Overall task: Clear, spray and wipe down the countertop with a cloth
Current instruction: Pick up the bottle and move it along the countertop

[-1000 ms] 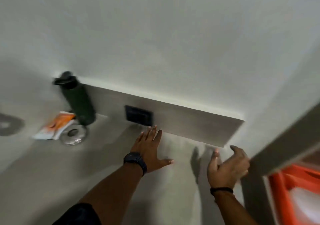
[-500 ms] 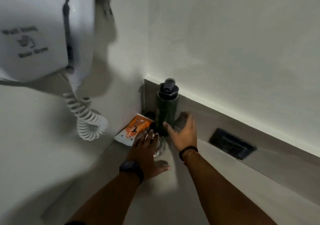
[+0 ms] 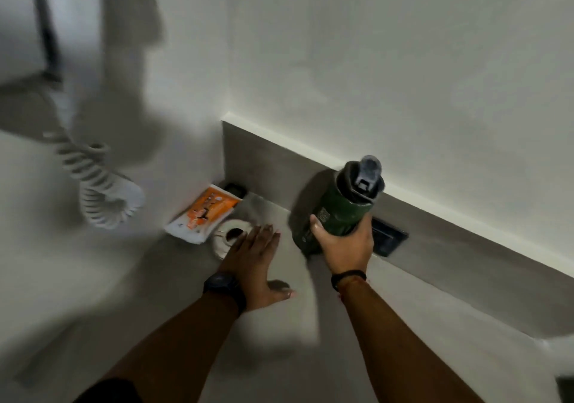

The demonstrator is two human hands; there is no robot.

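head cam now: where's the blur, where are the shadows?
Head view: motion blur smears the coiled cord and left edge; the bottle in the right hand is soft and throws a dark shadow to its left; the left hand and orange packet are sharper; dim, even light.

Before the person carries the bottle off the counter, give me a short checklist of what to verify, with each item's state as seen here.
1. Right hand has a firm hold on the green bottle: ok, fingers wrap its lower body.
2. Bottle cap closed: cannot tell, the top is blurred.
3. Bottle clear of the counter: ok, it is lifted and tilted.
4. Left hand free for the next item: ok, open, palm down beside the round dish.
5. Counter cleared: not ok, the dish and the orange packet remain in the corner.
6. Cloth and spray at hand: cannot tell, neither is in view.
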